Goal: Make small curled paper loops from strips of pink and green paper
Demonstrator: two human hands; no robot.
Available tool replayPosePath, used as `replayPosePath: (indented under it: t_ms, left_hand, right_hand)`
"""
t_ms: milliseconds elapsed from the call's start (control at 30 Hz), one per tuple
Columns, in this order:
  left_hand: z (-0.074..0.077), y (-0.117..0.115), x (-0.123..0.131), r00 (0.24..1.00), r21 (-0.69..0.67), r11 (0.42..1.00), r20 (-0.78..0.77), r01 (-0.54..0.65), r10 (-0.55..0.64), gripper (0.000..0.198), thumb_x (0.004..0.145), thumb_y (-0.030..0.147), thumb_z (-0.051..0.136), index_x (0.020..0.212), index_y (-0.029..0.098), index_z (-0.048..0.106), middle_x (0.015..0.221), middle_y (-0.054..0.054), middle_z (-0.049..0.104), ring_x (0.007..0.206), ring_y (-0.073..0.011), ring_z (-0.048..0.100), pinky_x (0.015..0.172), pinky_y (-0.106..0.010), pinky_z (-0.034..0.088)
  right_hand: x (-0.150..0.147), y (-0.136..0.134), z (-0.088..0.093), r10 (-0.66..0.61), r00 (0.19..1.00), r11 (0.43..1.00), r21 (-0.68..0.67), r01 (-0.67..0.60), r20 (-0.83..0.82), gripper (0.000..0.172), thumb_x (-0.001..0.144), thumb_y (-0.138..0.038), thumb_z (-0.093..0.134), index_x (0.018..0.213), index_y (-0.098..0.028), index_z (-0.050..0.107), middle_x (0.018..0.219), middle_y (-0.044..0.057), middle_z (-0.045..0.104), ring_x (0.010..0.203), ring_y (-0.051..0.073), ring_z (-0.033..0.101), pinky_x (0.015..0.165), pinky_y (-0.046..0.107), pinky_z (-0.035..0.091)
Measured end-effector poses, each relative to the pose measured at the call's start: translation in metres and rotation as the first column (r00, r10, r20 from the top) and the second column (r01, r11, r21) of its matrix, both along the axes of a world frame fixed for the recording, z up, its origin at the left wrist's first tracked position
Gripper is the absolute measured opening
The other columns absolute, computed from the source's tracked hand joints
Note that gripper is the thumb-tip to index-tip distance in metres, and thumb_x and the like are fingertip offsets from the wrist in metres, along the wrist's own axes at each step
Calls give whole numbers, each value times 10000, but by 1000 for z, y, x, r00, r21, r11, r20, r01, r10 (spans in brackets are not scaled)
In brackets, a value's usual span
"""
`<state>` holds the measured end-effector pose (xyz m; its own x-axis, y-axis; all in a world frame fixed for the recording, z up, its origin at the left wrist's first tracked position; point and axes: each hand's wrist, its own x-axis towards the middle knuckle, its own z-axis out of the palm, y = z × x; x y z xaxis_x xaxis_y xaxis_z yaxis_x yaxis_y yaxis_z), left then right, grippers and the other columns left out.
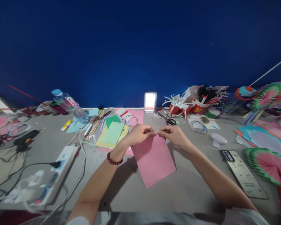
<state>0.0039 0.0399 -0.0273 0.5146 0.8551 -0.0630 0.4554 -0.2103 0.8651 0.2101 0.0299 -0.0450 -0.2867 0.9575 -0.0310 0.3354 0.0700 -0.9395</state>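
Observation:
A pink sheet of paper (154,162) hangs tilted over the grey table in front of me. Both hands pinch its far edge, close together at the middle. My left hand (142,132), with a dark red bead bracelet (114,159) on its wrist, is closed on the paper from the left. From the right, my right hand (172,134) grips the same edge between thumb and fingers. Whether the edge is folded there I cannot tell, since the fingers cover it. Black-handled scissors (170,120) lie just beyond the right hand.
Green and yellow paper sheets (112,132) lie left of my hands. A power strip (59,175) with cables stands at the left, near a tilted plastic bottle (71,104). To the right are a phone (243,175), folded paper fans (269,165) and red paper cups (199,107).

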Motion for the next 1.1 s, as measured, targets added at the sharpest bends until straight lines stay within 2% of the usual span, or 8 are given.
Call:
replayPosePath:
  t_ms: [167,267,433,633,800,933,1100]
  left_hand:
    - [-6,1,-2,999,-33,998,19,-48,48,272,805,401,611,765,145,696,578,15,568,535,-98,447,498,-218,278]
    - [-6,0,0,998,-35,998,52,-45,47,270,813,391,596,785,140,692,625,-1,604,563,-105,486,510,-212,319]
    - [-9,0,5,992,-5,1000,119,-26,27,223,823,348,600,794,145,686,777,-42,693,713,-144,596,630,-224,427]
    - [-16,1,9,983,43,999,182,-6,-2,195,844,303,573,783,142,665,757,-26,676,699,-129,585,628,-216,422]
    - [-13,-3,10,990,96,994,139,-51,37,199,846,290,558,757,151,669,707,-7,658,636,-112,555,589,-209,399]
    - [-10,-4,9,992,77,996,120,-54,44,232,853,340,561,779,155,681,744,-22,685,677,-134,589,597,-216,409]
    - [-10,0,4,997,53,998,71,-23,19,298,855,422,568,819,158,700,812,-45,702,737,-160,597,638,-241,415]
  right_hand:
    - [1,5,-5,-5,998,999,-32,3,-70,376,764,-506,633,717,-139,697,611,10,596,579,129,517,574,253,420]
    - [0,5,-8,-17,1000,999,35,17,-7,339,793,-458,607,755,-139,713,636,18,617,591,134,524,575,255,411]
    - [-2,1,-9,-27,997,986,163,14,78,306,819,-404,574,743,-147,722,643,24,635,594,141,530,552,251,384]
    - [-7,-2,-7,-78,993,961,271,52,85,232,803,-330,571,734,-158,710,689,47,686,651,172,586,620,278,434]
    - [-6,1,-5,-38,999,980,196,38,-3,244,791,-381,608,771,-166,723,748,64,711,708,194,622,640,293,467]
    - [-3,3,-5,-15,999,991,131,20,-35,246,775,-397,639,783,-170,733,766,68,715,718,194,627,653,298,474]
    - [-2,4,-5,-61,997,990,124,66,-42,236,750,-391,651,730,-167,720,705,50,687,664,172,588,621,289,445]
